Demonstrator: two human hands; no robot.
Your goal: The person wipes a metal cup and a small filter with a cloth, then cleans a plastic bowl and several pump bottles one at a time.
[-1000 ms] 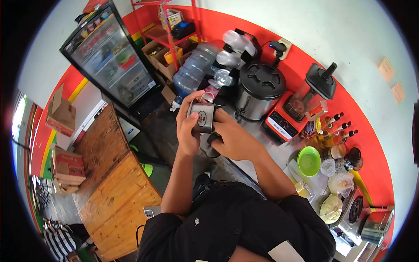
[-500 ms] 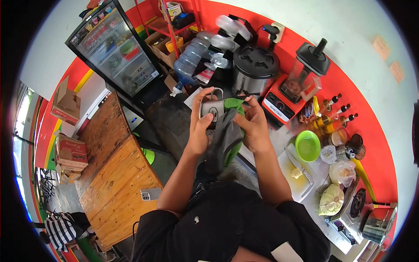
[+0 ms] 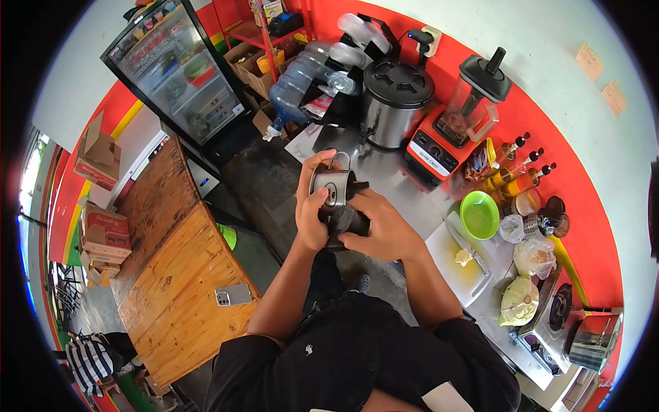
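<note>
My left hand [image 3: 312,218] is closed around a small shiny metal mug [image 3: 331,184] with a dark oval mark on its side. The mug's wire-like handle sticks up past my fingertips. Bunched against the mug's right side is a dark grey cloth [image 3: 349,221], gripped by my right hand [image 3: 388,226]. Part of the cloth is hidden behind my right fingers. Both hands are held close together in front of my body, above the floor between the two work surfaces.
To the left is a wooden table [image 3: 182,281] with a phone [image 3: 233,294]. The right counter carries a red blender [image 3: 439,147], a steel pot with black lid [image 3: 396,117], a green bowl [image 3: 479,215], a knife [image 3: 473,255] on a white board, a cabbage [image 3: 519,302] and a stove [image 3: 549,329].
The cloth is now bunched up tighter, and its green side no longer shows. My right hand has moved down and left, closer to the mug. The view has shifted slightly.
</note>
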